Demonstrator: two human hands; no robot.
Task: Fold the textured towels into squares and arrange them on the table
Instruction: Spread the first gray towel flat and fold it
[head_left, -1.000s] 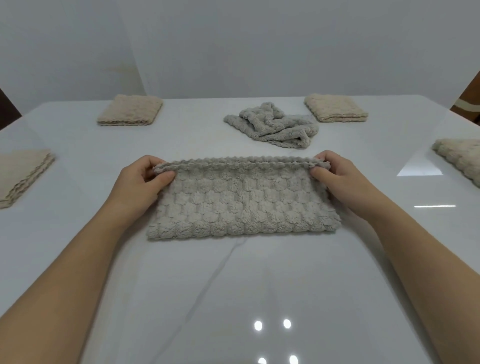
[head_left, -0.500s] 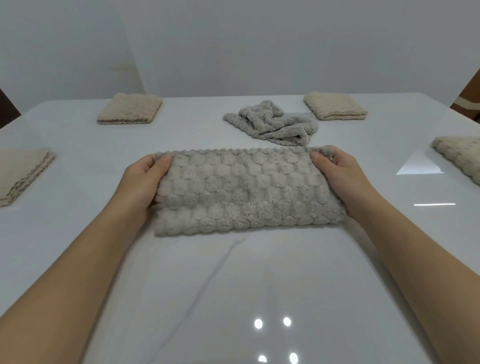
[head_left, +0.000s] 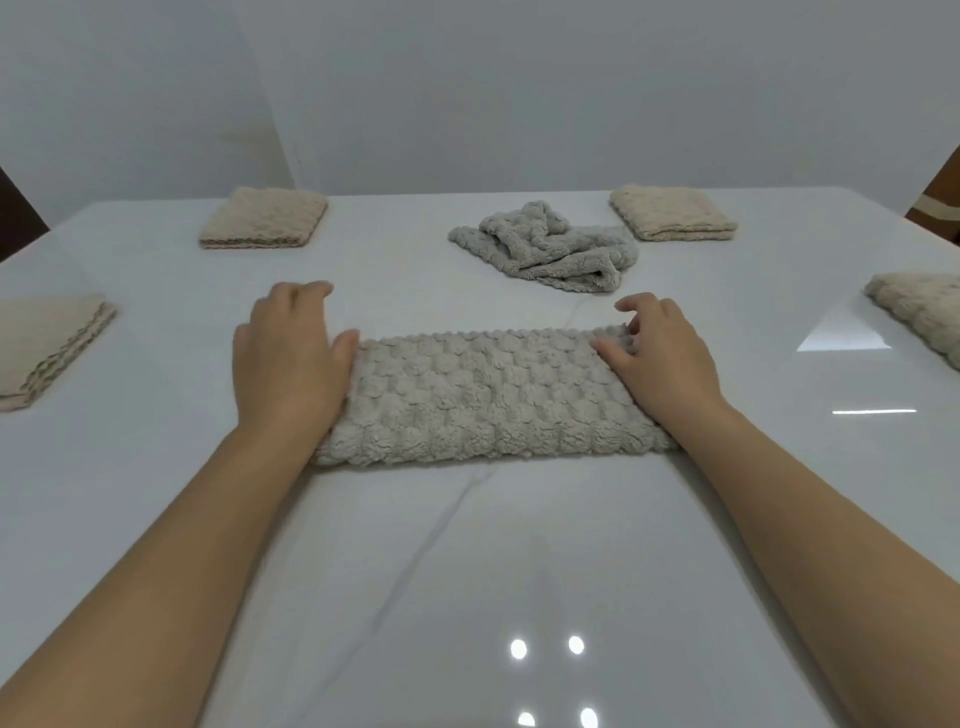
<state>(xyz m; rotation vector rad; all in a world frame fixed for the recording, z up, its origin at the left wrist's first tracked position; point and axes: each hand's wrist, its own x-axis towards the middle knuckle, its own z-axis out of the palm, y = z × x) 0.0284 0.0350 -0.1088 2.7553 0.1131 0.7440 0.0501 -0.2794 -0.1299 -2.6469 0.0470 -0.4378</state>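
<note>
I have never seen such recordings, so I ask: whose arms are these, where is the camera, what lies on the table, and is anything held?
No machine is here: the bare arms are a person's. The pictures come from one camera worn on that person's head, looking forward and down. On the white table lies a grey towel, folded into a long strip. The left hand lies flat at its left end; the right hand presses its right end. Neither grips it. Behind it lies a crumpled towel, not yet folded. Four folded beige towels lie near the table's edges.
</note>
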